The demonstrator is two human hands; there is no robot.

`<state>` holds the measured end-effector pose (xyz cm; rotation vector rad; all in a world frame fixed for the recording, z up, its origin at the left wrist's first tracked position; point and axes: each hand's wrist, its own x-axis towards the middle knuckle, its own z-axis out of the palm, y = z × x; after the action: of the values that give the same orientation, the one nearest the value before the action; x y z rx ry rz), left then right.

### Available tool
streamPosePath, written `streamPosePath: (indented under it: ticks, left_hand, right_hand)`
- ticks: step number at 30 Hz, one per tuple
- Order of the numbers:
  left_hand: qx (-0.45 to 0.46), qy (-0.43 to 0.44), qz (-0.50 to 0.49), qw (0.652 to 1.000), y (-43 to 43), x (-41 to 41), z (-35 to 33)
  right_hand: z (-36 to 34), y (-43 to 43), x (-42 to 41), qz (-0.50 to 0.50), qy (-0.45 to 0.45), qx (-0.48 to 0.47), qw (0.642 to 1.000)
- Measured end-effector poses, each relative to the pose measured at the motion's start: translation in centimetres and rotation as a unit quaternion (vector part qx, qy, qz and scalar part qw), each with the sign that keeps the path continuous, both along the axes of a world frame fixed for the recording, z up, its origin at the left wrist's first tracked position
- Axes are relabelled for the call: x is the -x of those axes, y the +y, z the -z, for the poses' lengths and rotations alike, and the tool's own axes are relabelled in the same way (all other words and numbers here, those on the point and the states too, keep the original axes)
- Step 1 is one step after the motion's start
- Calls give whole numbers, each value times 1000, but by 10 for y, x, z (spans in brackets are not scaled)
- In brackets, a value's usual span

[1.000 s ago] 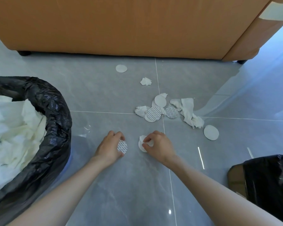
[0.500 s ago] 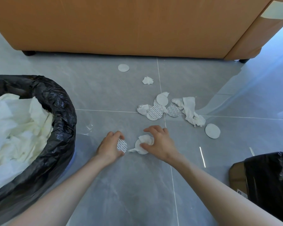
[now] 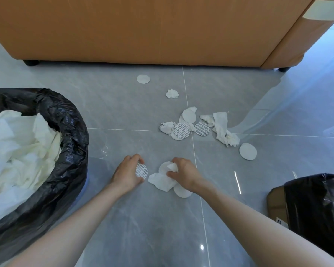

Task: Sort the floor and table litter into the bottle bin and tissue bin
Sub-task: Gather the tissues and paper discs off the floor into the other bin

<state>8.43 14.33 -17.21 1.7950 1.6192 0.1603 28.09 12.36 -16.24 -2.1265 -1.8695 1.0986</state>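
Item: crumpled tissue [image 3: 160, 181], on the grey floor [image 3: 143, 218] between both hands, pinched at its upper edge by the curled fingertips of the right hand [image 3: 185, 175].
Change: a second ago it was a small wad tucked under that hand; now it is drawn out and lies flatter. A plain disc [image 3: 181, 191] now shows beneath the wrist.
Reading: the tissue looks secured for lifting, probably bound for the tissue bin [image 3: 73, 135] at left.
Adjacent: left hand [image 3: 126, 171], fingers curled, thumb and fingertips gripping a printed disc [image 3: 142, 171], as before.
Outlying: litter cluster [image 3: 193, 126] of discs and tissues beyond, unsorted; bottle bin [image 3: 312, 205] at right; orange sofa [image 3: 143, 29] behind
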Motion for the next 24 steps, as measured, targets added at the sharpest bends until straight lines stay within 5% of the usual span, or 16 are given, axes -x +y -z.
streamPosePath:
  ticks: [5, 10, 14, 19, 24]
  left_hand:
    - [0, -70, -67, 995, 7, -1, -3]
    - [-10, -145, -125, 981, 33, -24, -20]
    - [-3, -204, -149, 968, 54, -52, -30]
    - [-26, -181, -106, 977, 75, -81, -22]
    - [-79, -77, -66, 992, 91, -103, -8]
  right_hand:
    - [-15, -5, -27, 158, 114, -25, 981]
    - [-8, -16, -40, -12, 13, 88, 996]
    - [-3, -15, -37, -64, -42, 65, 995]
    - [1, -10, -39, -97, -67, 51, 992]
    - [0, -10, -54, 13, -39, 53, 998]
